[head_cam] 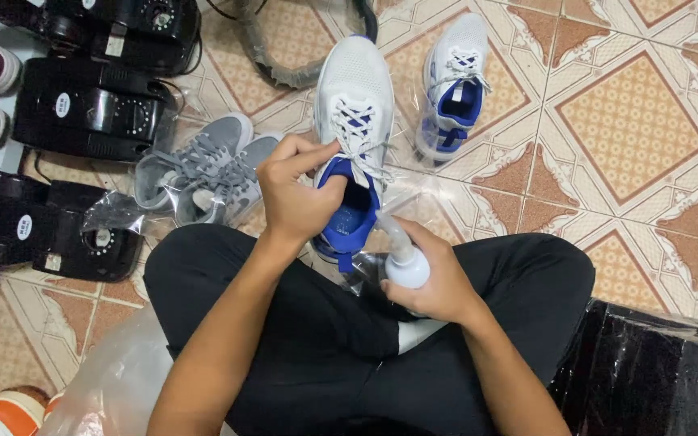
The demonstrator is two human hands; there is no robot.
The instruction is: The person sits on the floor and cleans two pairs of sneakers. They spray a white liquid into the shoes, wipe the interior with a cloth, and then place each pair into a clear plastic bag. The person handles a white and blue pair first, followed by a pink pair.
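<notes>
Left hand at frame centre grips collar of white-and-blue sneaker. Right hand just below, closed around white bottle. Grey sneakers left on tiled floor.

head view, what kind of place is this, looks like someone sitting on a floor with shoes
Probably a small shoe-cleaning or shoe-care workspace on a tiled floor. The left hand holds a white and blue sneaker, the right hand a white bottle. Its mate, a grey pair and black machines lie around.
</notes>
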